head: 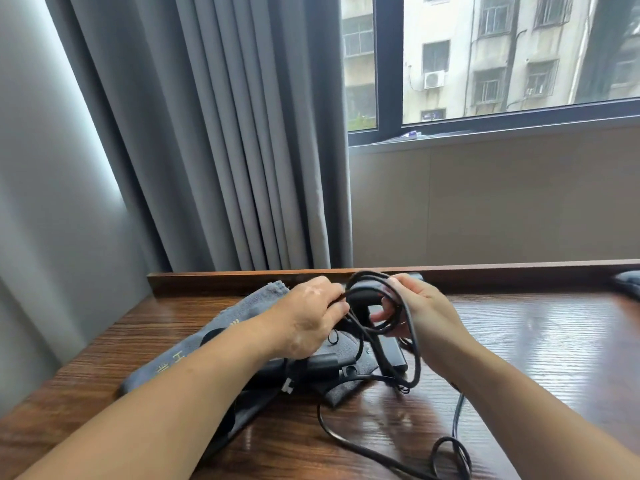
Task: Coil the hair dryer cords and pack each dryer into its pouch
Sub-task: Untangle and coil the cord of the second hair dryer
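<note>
Grey curtain (225,133) fills upper left; window (485,57) upper right, plain wall panel below it.

Wooden surface (536,341): raised lip along the far edge, left edge runs diagonally toward the camera near the curtain. Open room lies to the right of the hands, where bare wood reaches a dark, blurred item (628,284) at the frame edge. Near centre is taken up by slack cord.

Grey pouch (242,313) lies flat left of centre, long axis running from near left to far right, far end close to the lip, gold lettering on the cloth.

Black hair dryer (311,367) rests on grey fabric at centre, under the left wrist. Long axis roughly left to right. Which end is the nozzle: cannot tell.

Cord (414,341): several loops held up above the dryer, the rest trailing in a loose curve on the wood toward the near edge.

Left hand (308,317): fingers curled, pinching the cord beside the loops.

Right hand (426,313): fingers curled through the loops, gripping the bundle.
</note>
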`<state>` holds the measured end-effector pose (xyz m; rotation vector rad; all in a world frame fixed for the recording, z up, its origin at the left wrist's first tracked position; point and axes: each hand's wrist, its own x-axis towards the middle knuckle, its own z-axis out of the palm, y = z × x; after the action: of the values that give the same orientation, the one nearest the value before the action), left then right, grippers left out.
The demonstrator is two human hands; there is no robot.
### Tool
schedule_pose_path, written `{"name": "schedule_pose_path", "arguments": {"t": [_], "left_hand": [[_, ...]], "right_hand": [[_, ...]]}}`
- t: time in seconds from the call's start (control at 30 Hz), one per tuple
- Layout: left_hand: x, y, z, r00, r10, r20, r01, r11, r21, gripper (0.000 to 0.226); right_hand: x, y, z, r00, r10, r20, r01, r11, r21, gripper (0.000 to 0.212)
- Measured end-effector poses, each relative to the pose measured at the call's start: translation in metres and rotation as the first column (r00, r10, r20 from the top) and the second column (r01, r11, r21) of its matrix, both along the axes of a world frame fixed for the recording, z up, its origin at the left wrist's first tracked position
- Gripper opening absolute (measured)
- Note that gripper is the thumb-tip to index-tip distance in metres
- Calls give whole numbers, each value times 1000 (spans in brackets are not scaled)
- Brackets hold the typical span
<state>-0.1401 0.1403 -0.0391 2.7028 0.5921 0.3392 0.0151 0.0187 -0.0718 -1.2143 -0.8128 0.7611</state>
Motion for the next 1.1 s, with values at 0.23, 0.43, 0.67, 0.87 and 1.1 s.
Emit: {"name": "schedule_pose_path", "arguments": {"t": [0.23, 0.43, 0.67, 0.87, 1.1], "left_hand": [[-1, 2, 0, 989, 90, -114, -88, 996, 22, 31], [0, -12, 2, 921, 336, 199, -125, 736, -666, 12], [5, -17, -1, 844, 391, 366, 2, 682, -732, 20], [6, -21, -2, 927, 233, 295, -141, 943, -301, 19], [-8, -14, 10, 947, 191, 258, 93, 604, -792, 43]], "right_hand": [[3, 1, -6, 904, -41, 426, 3, 996, 90, 24], [0, -1, -14, 619, -193, 762, 86, 980, 178, 28], [-15, -9, 6, 956, 129, 264, -160, 982, 102, 31], [-5, -8, 22, 932, 273, 237, -251, 961, -116, 38], [-1, -6, 28, 960, 22, 280, -12, 999, -35, 18]]}}
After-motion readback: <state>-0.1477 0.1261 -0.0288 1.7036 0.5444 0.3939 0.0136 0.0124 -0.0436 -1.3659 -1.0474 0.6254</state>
